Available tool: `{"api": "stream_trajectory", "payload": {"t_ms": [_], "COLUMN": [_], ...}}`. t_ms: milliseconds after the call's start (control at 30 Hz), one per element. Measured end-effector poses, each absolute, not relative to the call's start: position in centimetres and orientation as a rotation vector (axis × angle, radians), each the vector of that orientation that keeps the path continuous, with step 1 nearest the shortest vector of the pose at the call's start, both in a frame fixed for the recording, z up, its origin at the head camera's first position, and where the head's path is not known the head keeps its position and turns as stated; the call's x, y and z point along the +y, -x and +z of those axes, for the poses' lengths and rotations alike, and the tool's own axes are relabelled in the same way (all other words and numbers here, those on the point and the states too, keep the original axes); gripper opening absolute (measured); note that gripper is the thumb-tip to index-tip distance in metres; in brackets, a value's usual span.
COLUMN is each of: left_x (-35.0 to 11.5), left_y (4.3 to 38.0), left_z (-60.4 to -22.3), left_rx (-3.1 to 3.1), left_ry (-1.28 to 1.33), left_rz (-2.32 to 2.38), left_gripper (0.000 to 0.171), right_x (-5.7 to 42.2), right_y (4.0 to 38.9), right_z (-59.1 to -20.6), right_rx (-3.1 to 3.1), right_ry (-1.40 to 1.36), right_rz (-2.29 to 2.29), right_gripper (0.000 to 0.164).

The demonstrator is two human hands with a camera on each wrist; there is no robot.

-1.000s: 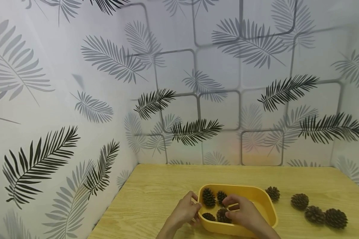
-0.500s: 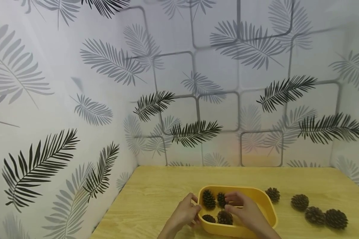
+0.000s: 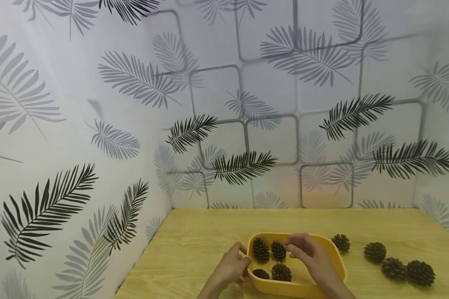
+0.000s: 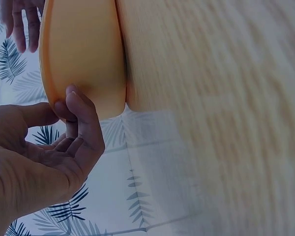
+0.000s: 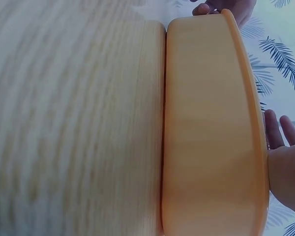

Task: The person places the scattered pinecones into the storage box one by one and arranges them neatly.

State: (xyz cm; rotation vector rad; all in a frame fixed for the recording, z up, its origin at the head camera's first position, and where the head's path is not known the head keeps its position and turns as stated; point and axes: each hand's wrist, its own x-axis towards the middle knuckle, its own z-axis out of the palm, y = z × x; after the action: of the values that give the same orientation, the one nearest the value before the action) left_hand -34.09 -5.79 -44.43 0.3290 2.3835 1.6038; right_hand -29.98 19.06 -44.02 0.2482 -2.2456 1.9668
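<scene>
From here I see my left hand (image 3: 230,266) pinching the yellow, rounded-rectangular plastic tray (image 3: 284,287) at its right, my right hand (image 3: 315,259) relaxed, fingers spread, four brown, scaly pinecones (image 3: 281,272) to its left.

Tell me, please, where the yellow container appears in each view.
Head: yellow container, near the bottom, right of centre.
Left wrist: yellow container, upper left, cut by the top edge.
Right wrist: yellow container, right of centre, cut by the bottom edge.
Shared landmark: the left hand, holding its end.
</scene>
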Motion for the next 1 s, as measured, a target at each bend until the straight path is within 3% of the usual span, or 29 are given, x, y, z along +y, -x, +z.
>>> {"api": "stream_trajectory", "payload": {"t_ms": [300, 1000], "left_x": [-5.8, -5.8], "left_y": [34.4, 34.4], "left_z": [-44.5, -44.9], "left_rx": [2.387, 2.386], "left_ry": [-0.334, -0.313], "left_rz": [1.603, 1.603], "left_gripper": [0.017, 0.014], "right_x": [20.0, 22.7], "right_y": [29.6, 27.5], "right_z": [-43.5, -41.9], "right_rx": [-2.153, -2.215], "right_ry": [-0.296, -0.238], "right_rz": [1.872, 1.788], "right_gripper": [0.033, 0.039]}}
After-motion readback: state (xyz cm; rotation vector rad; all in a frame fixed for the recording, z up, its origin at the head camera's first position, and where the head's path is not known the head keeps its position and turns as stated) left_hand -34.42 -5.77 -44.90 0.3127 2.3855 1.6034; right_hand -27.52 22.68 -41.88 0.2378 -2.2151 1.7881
